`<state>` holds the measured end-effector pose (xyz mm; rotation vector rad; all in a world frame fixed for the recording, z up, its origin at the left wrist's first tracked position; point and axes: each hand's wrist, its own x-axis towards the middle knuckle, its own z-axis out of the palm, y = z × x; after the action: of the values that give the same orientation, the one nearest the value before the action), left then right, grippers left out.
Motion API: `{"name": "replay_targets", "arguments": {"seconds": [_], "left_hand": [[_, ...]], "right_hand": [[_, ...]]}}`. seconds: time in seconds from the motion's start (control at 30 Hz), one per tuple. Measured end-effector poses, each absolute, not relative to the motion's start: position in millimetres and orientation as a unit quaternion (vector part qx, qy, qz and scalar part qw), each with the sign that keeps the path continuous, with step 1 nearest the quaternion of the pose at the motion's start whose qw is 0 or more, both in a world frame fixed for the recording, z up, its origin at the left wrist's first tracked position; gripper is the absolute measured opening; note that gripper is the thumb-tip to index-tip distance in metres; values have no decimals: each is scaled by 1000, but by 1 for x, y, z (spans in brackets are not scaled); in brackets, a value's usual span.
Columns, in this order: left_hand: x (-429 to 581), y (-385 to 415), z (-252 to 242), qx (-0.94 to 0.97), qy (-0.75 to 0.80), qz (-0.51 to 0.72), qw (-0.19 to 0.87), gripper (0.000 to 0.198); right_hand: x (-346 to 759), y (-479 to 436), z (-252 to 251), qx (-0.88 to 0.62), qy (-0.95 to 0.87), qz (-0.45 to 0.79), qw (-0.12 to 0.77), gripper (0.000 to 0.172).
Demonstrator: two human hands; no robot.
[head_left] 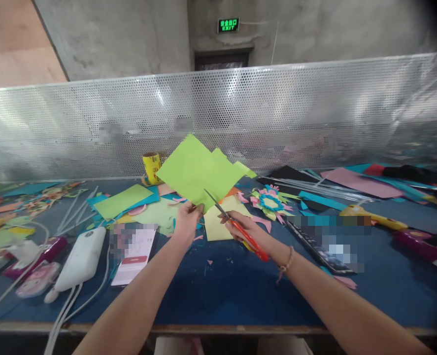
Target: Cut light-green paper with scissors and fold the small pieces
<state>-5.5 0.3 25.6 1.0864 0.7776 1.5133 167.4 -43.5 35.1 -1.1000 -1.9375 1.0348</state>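
Note:
A bright green sheet of paper (192,167) with a stepped right edge is held up in the middle of the head view. My left hand (187,219) pinches its lower corner between thumb and fingers. In my right hand (246,229) is a pair of scissors (253,245) with red-orange handles, the fingers closed round them. Their dark blades point up and left, and the tip overlaps the paper's lower part; whether they are cutting into it I cannot tell. Behind the hands, a pale yellow sheet (218,229) lies on the table beside a pink, blue and green paper flower (272,201).
Two phones (135,264) (319,246) flank my arms on the blue table (203,301). At left are a white power bank (83,259) and cables. A yellow roll (151,167) stands near the perforated metal screen (122,108). Coloured paper and clear sticks (314,190) lie at right.

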Motion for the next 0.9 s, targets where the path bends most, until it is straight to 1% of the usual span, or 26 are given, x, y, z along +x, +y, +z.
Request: {"name": "replay_targets", "arguments": {"seconds": [0.2, 0.4, 0.67, 0.8, 0.9], "left_hand": [[-7, -2, 27, 480, 316, 650, 497, 24], [-10, -2, 28, 533, 326, 633, 458, 28], [-11, -3, 33, 546, 295, 611, 491, 35], [-9, -6, 35, 538, 294, 615, 496, 35], [-8, -7, 36, 536, 288, 615, 502, 35]], "right_hand": [[165, -46, 38, -417, -747, 386, 346, 36], [164, -47, 42, -426, -712, 413, 375, 38], [159, -47, 40, -415, -730, 392, 376, 35], [157, -49, 43, -421, -721, 401, 376, 37], [156, -50, 43, -429, -717, 397, 380, 36]]}}
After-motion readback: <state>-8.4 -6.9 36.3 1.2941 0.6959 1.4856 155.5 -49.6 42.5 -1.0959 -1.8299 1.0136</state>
